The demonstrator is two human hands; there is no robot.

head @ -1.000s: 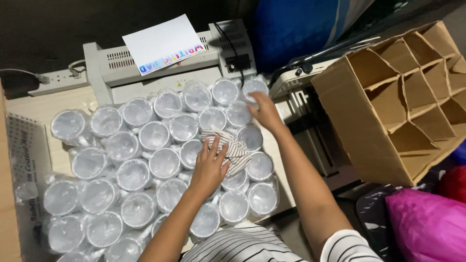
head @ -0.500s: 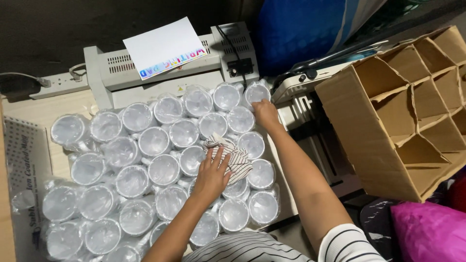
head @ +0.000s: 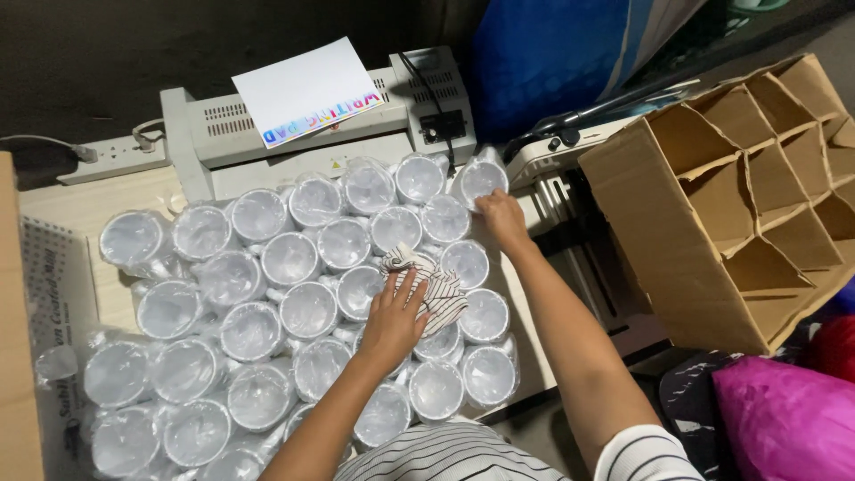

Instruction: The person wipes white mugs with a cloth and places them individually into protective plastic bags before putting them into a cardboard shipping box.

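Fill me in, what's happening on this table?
A person leans over a table packed with white mugs wrapped in clear plastic, all standing mouth up. The left hand presses a striped black-and-white cloth onto the mugs near the middle. The right hand touches a wrapped mug at the far right corner. A grey laminator with a white sheet on it sits behind; an empty partitioned cardboard box lies on its side at right.

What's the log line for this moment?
left hand: on striped cloth | right hand: touching wrapped white mug | divided carton: empty
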